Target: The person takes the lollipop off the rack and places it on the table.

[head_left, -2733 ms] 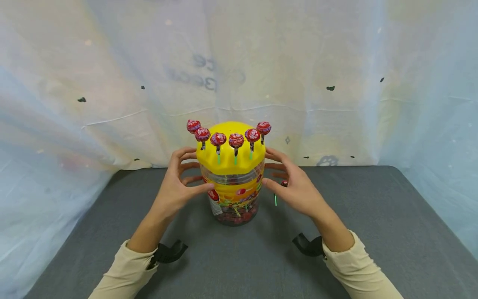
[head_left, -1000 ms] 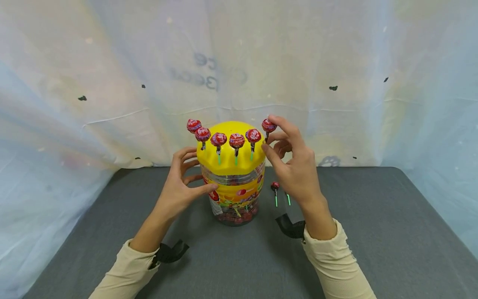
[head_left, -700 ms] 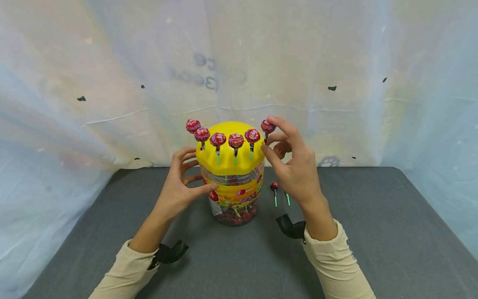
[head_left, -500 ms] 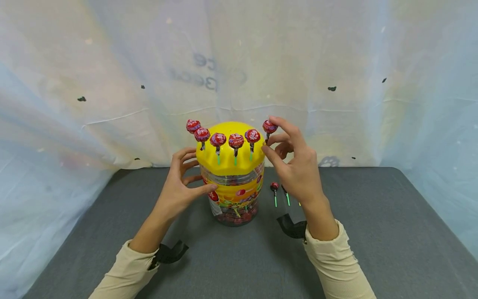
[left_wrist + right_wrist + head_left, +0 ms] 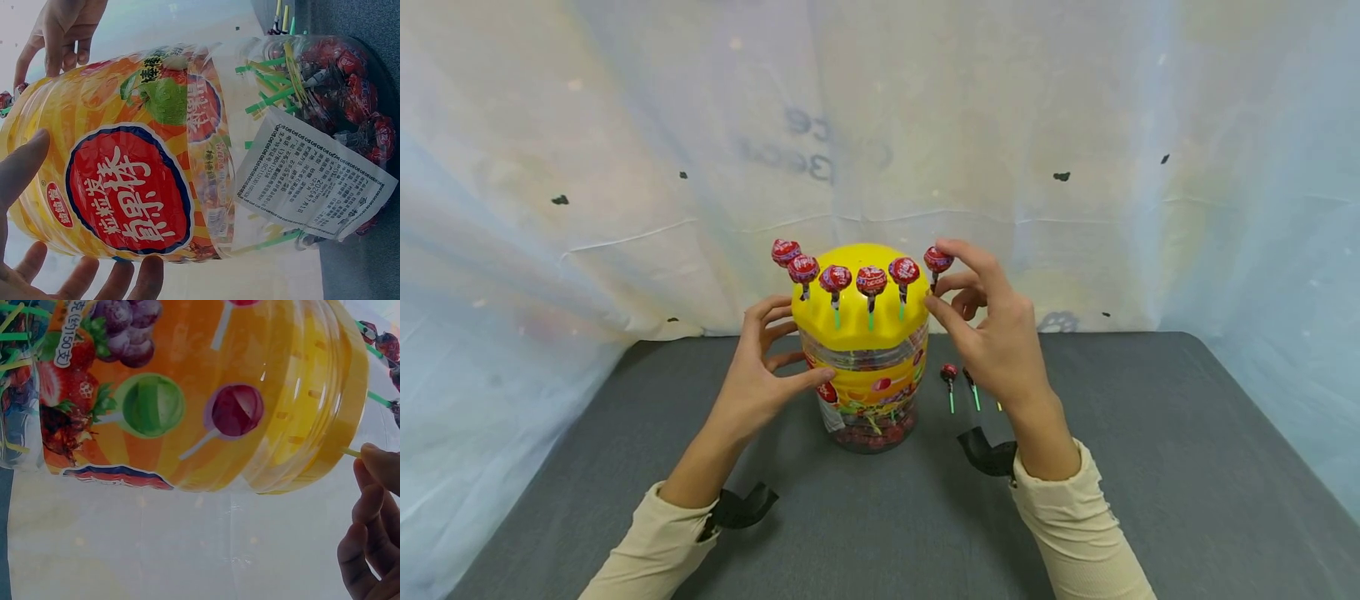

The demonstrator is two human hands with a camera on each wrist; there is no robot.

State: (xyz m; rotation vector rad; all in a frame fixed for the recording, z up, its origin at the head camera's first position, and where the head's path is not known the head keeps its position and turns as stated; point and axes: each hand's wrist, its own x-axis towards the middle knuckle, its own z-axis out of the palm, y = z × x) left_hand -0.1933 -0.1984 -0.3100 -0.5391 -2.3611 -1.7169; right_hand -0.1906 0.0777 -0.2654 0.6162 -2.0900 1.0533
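While the left hand (image 5: 760, 367) curled round the candy jar (image 5: 872, 383), which stood near the far edge of the bench (image 5: 880, 533), between its corners, the right hand (image 5: 1002, 337) pinched a lollipop (image 5: 937, 259) by its stick (image 5: 351, 452) at the lid (image 5: 853, 332).

The jar (image 5: 880, 382) blocks direct passage between left hand (image 5: 756, 367) and right hand (image 5: 1002, 342); upright lollipops (image 5: 872, 280) along its lid (image 5: 854, 310) obstruct crossing above. Loose lollipops (image 5: 950, 372) lie below the right hand. Worktop (image 5: 1157, 433) outside both hands is passable.

Soft, even light fills my head view, shadows faint beside the jar (image 5: 865, 385); my wrist views look dimmer.
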